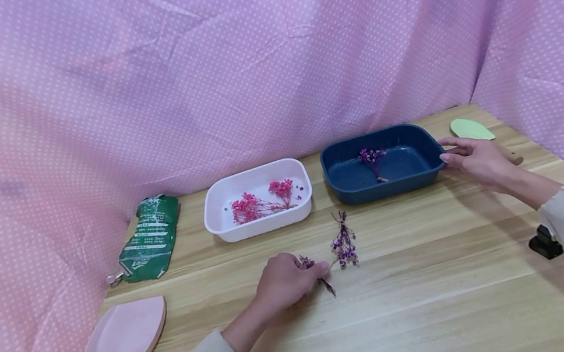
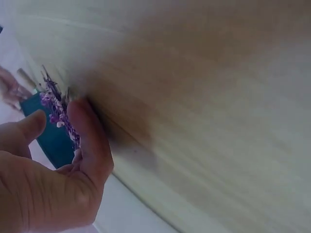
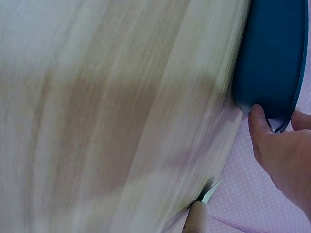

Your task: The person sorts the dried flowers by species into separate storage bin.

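My left hand [image 1: 287, 281] is low over the table, thumb and fingers curled about a small sprig of purple dried flowers [image 1: 330, 287]. The left wrist view shows purple blossoms [image 2: 54, 109] between thumb and forefinger. Another purple sprig [image 1: 344, 244] lies just beyond, on the wood. My right hand [image 1: 481, 163] grips the right end of a dark blue basin [image 1: 384, 191]; in the right wrist view, fingers [image 3: 258, 119] press its outer wall with the thumb at the rim. One purple sprig [image 1: 372, 157] lies inside that basin.
A white basin [image 1: 261, 225] holds pink dried flowers [image 1: 246, 207]. Farther left are a crumpled green packet [image 1: 152, 239] and a pink dustpan-like scoop [image 1: 125, 339]. A light green blade [image 1: 470, 129] with a wooden handle [image 3: 196, 218] lies by my right hand. Pink dotted cloth [image 1: 248, 74] hangs behind.
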A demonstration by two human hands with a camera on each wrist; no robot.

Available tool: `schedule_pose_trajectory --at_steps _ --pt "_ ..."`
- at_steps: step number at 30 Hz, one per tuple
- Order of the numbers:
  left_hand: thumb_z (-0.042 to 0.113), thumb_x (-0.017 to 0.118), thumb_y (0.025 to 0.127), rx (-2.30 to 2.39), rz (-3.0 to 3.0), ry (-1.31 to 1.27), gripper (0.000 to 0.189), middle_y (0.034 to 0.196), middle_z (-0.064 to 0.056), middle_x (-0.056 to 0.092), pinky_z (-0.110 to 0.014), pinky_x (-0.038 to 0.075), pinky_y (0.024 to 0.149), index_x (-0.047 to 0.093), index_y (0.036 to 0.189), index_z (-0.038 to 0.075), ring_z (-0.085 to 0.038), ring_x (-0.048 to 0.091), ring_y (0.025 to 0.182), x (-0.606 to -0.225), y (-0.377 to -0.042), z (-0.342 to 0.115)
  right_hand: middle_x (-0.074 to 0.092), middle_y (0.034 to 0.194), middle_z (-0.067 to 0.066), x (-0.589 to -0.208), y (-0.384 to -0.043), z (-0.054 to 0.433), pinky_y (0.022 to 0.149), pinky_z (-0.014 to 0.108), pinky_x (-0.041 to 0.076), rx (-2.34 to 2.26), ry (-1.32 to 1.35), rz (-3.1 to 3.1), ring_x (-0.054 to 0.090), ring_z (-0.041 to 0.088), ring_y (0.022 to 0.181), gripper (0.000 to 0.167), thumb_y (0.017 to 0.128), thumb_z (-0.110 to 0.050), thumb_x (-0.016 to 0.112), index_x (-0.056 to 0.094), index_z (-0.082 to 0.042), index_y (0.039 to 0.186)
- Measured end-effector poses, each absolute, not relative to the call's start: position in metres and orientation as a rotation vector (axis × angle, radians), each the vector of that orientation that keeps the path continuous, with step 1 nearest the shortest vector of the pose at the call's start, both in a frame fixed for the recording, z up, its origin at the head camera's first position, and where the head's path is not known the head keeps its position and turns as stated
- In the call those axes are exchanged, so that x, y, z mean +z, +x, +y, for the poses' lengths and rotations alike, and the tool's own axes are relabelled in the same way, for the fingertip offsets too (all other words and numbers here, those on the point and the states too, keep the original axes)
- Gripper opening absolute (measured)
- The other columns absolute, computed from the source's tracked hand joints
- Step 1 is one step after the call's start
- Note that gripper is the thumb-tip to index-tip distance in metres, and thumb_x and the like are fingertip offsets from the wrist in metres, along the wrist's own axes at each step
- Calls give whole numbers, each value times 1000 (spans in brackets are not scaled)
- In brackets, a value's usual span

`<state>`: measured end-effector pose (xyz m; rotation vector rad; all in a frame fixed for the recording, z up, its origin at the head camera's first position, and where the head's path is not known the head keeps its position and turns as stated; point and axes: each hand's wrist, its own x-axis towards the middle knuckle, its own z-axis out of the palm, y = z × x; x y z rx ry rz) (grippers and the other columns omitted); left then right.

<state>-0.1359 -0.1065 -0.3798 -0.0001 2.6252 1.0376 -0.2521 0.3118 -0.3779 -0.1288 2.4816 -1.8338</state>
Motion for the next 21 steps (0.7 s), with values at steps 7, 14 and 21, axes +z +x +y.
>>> schedule_pose_trajectory --at_steps 7,14,21 --pt "10 74 77 862 2747 174 25 54 3 47 -24 36 43 56 60 10 -12 45 50 -379 -140 -103 62 95 -22 -377 -252 312 77 16 53 -1809 -114 2504 63 -6 85 58 98 -17 57 32 8 144" --pt "-3 69 82 1115 2588 198 7 69 -4 60 -25 46 49 65 81 3 -13 53 57 -377 -141 -114 62 96 -24 -376 -252 312 78 16 53 -1787 -112 2523 62 -7 85 56 98 -17 56 33 8 143" --pt "0 70 84 1262 2497 92 6 72 -5 63 -27 52 51 66 87 2 -15 60 56 -372 -141 -118 62 95 -23 -378 -252 311 79 17 53 -1820 -116 2501 62 -6 86 56 98 -15 55 32 9 143"
